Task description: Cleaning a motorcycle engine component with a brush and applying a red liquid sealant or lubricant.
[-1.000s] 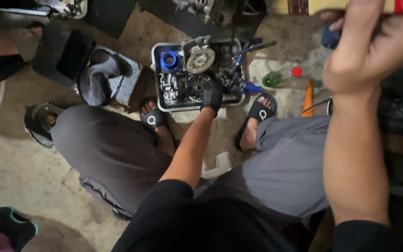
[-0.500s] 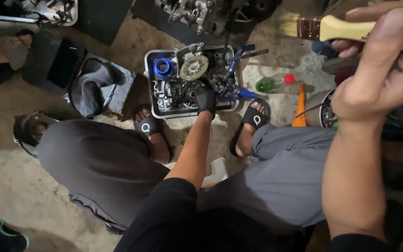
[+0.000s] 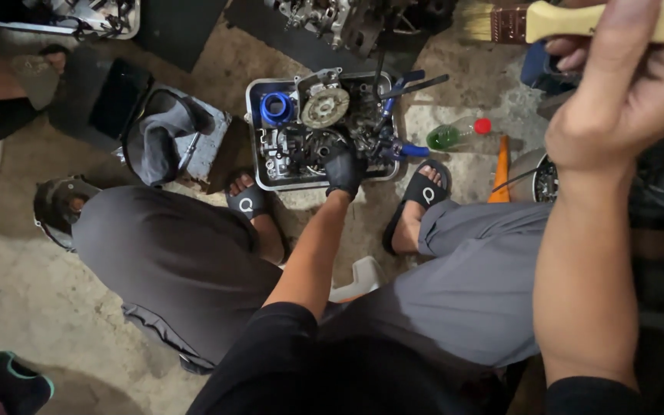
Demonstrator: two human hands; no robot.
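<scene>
While my gloved left hand [image 3: 345, 169] is staying down in the parts tray [image 3: 253, 138], fingers curled on something I cannot make out, my right hand [image 3: 624, 100] is keeping its closed grip on the paintbrush [image 3: 578, 21], now raised nearer the camera.

The only package in sight is a small clear plastic bottle [image 3: 455, 135] with green liquid and a red cap, lying on its side on the concrete floor [image 3: 32, 292], just right of the metal parts tray [image 3: 253, 115]. No label shows on it. No signs or screens are visible.
</scene>
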